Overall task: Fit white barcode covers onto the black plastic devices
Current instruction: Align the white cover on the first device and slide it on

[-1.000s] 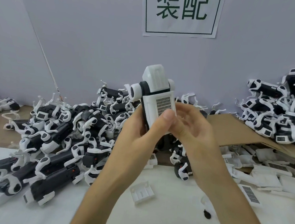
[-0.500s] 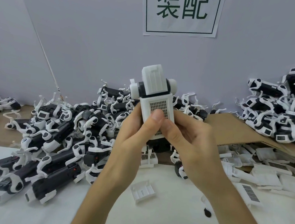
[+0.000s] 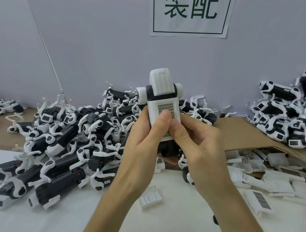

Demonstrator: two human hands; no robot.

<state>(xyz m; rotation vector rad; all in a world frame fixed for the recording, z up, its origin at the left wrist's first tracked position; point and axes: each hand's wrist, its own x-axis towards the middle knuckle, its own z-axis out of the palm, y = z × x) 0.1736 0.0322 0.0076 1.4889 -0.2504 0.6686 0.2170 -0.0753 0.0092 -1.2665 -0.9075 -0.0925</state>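
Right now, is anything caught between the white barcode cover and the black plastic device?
Nothing visible: the white barcode cover lies against the black plastic device, left hand and right hand gripping both, thumbs on the cover. The hands hide part of its edges.

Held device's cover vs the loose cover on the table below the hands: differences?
The held cover shows its barcode face; the loose cover shows a ribbed side with no barcode visible. The held cover stands upright on the device, under the thumbs of the left hand and right hand; the loose cover lies flat on the table, untouched. Both are white plastic rectangles.
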